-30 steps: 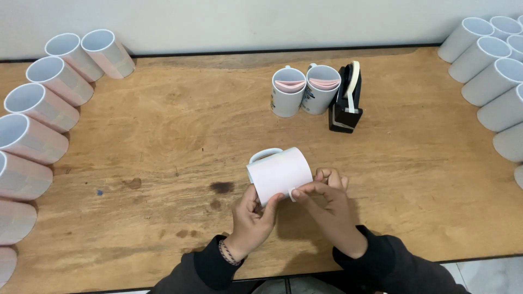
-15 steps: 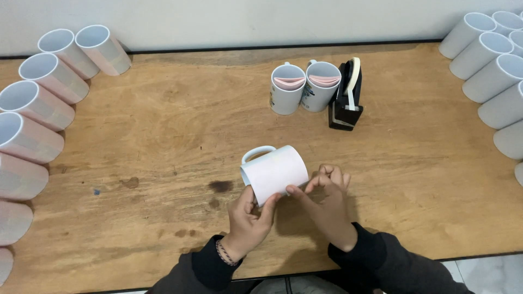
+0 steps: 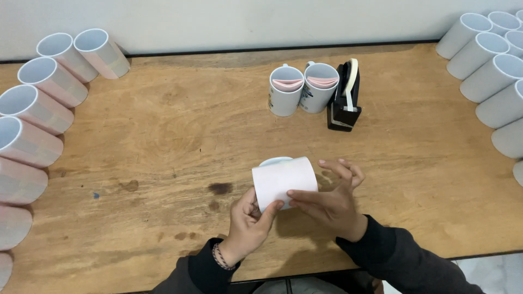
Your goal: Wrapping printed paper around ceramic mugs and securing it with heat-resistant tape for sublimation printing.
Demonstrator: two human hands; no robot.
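Observation:
A white mug wrapped in a pale pink sheet [image 3: 284, 181] stands near the front middle of the wooden table [image 3: 163, 125]. My left hand [image 3: 249, 220] grips its lower left side, thumb pressed on the sheet. My right hand [image 3: 330, 200] holds the right side, its index finger and thumb pressing the sheet's lower edge, the other fingers spread behind. Only a sliver of the mug's rim shows above the sheet.
Two white mugs holding pink sheets [image 3: 302, 87] stand at the back centre beside a black tape dispenser [image 3: 345, 97]. A row of pink-wrapped mugs [image 3: 38, 109] lines the left edge. Several plain white mugs [image 3: 493, 65] lie at the right.
The wrapped mug has tilted slightly and shifted a little toward me. My right fingers have slid from its right end onto the sheet's lower edge.

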